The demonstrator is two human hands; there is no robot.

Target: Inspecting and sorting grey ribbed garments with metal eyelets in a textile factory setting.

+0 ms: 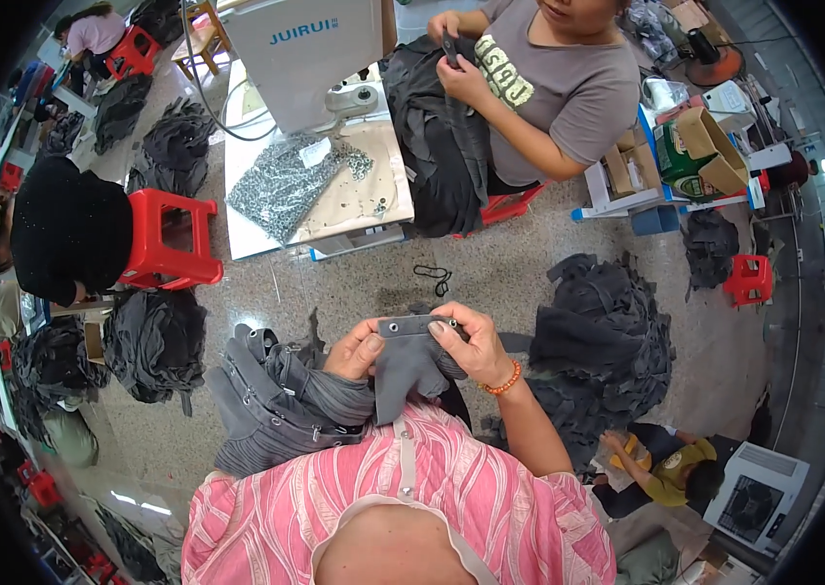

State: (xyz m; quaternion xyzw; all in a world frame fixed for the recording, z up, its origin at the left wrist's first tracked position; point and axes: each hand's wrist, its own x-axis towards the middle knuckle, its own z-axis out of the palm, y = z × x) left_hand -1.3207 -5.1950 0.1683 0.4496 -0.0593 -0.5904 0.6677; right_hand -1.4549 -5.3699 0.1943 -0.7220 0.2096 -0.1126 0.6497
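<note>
Busy sewing-type workshop, speckled stone-look floor point(334, 281), dark grey cloth heaped pretty much everywhere.

Closest up is the wearer's pink patterned shirt point(334, 492), and just past it the two hands with a dark grey garment piece point(411, 366) stretched between them. Its eyelet band point(409, 327) runs roughly level from one hand to the other. Left hand point(354, 353) has the band's left end pinched, thumb on top, with a metal eyelet point(393, 328) just beside the thumb tip. Right hand point(471, 346) pinches the other end the same way, thumb pressed on the face and fingers curled behind; there's an orange bead bracelet point(503, 380) on that wrist. The loose cloth droops from the band, between the hands and toward the shirt.

By the left forearm sits a stack of grey garments point(281, 400) with more eyelets. Off to the right there's a big dark cloth pile point(603, 331) on the floor, and straight ahead a black cord point(432, 280).

Further out: a white worktable point(242, 239) with a clear bag of small metal fasteners point(281, 190), a white machine point(305, 68) behind that, and a co-worker in a grey T-shirt point(569, 93) handling dark cloth too.
</note>
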